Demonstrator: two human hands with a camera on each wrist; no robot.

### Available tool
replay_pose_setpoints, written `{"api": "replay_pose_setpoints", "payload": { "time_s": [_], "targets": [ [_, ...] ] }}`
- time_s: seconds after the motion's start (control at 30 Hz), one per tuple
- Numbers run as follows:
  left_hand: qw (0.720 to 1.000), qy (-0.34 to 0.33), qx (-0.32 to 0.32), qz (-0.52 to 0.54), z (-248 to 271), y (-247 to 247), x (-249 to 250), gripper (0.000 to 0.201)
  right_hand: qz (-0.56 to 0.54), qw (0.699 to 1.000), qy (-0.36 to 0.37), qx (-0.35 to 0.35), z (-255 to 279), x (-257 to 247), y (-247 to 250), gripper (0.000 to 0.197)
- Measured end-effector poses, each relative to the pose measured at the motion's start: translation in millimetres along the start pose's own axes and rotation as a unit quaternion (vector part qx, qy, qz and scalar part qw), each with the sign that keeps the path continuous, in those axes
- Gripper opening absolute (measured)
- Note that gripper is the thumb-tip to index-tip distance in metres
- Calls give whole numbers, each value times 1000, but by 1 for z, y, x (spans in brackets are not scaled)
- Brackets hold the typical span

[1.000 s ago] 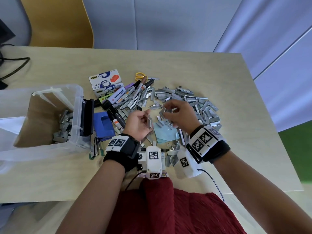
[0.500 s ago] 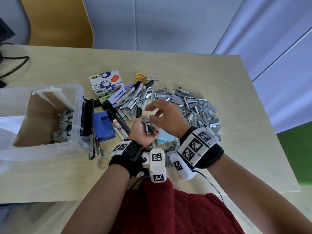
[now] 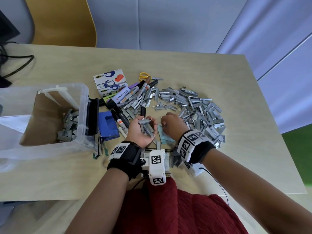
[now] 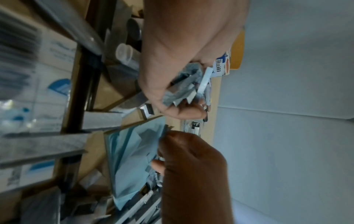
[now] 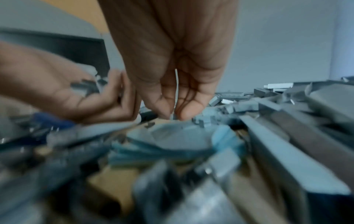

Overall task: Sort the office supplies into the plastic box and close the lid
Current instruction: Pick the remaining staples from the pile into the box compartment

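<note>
My left hand (image 3: 143, 130) is held palm up just above the table and cups a bundle of grey staple strips (image 3: 147, 126), fingers curled round them (image 4: 180, 91). Right beside it, my right hand (image 3: 170, 123) reaches down to the table. Its thumb and fingertips (image 5: 188, 112) pinch a small staple piece at the edge of a light blue paper (image 3: 166, 138). A big heap of staple strips (image 3: 199, 112) spreads to the right. The clear plastic box (image 3: 84, 105) stands open at the left with several strips (image 3: 67, 129) in it.
Between box and hands lie a black stapler (image 3: 92, 119), a blue hole punch (image 3: 108, 125) and markers (image 3: 121, 100). Tape dispenser boxes (image 3: 109, 80) and yellow scissors (image 3: 143, 76) lie behind them. A yellow chair (image 3: 60, 21) stands beyond the table; cables (image 3: 15, 65) lie far left.
My right hand left the left palm, where it laid strips, and dropped to the table by the blue paper. The left hand turned palm up, holding the bundle.
</note>
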State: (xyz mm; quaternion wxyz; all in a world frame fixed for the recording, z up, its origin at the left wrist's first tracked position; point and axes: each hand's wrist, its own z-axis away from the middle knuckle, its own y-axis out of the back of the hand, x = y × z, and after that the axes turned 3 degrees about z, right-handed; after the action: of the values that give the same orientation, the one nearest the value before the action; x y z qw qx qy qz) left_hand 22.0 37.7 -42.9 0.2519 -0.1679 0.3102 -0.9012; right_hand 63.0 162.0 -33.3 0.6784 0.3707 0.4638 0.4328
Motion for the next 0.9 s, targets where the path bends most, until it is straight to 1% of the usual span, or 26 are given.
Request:
{"api": "replay_pose_setpoints", "payload": {
  "time_s": [0.03,0.1,0.17,0.2,0.27,0.3,0.33,0.4,0.43,0.47,0.53,0.6,0.63,0.7,0.77,0.9],
  "targets": [
    [1000,-4,7,-1,0,0,1,34,-21,1000,-8,10,0,1,3,17],
    [1000,-12,16,-16,0,-1,1,34,-88,994,-17,55,1,0,13,13],
    [999,-17,19,-36,-1,-4,0,36,-170,980,-3,99,6,-6,28,8],
    [999,-15,18,-44,-1,-6,-1,36,-207,973,11,100,9,-9,35,5],
    [999,0,17,-50,-2,-9,-2,34,-254,965,25,62,12,-13,47,7],
    [998,10,14,-55,-3,-10,-3,34,-265,963,21,49,13,-11,50,8],
    [998,17,10,-63,-3,-11,-4,34,-269,962,14,56,12,-7,53,7],
    [997,22,3,-77,-5,-11,-4,35,-255,962,-10,92,10,6,53,4],
    [996,22,0,-83,-6,-11,-4,36,-232,968,-22,95,8,13,51,6],
    [996,22,-2,-85,-7,-10,-3,36,-198,976,-32,82,8,20,47,11],
    [996,24,-5,-83,-8,-7,-2,36,-128,991,-42,27,8,31,35,23],
    [996,30,-2,-78,-9,-4,-1,35,-66,997,-29,-20,11,35,19,32],
    [997,31,0,-78,-9,-3,-2,35,-40,999,-19,-29,13,35,12,33],
    [997,27,3,-78,-9,-3,-2,34,0,1000,0,-22,18,32,2,29],
    [997,24,7,-79,-9,-2,-2,33,13,1000,20,-1,22,27,-2,24],
    [996,22,15,-86,-8,-3,-3,34,49,997,59,13,24,19,-4,24]
  ]
}}
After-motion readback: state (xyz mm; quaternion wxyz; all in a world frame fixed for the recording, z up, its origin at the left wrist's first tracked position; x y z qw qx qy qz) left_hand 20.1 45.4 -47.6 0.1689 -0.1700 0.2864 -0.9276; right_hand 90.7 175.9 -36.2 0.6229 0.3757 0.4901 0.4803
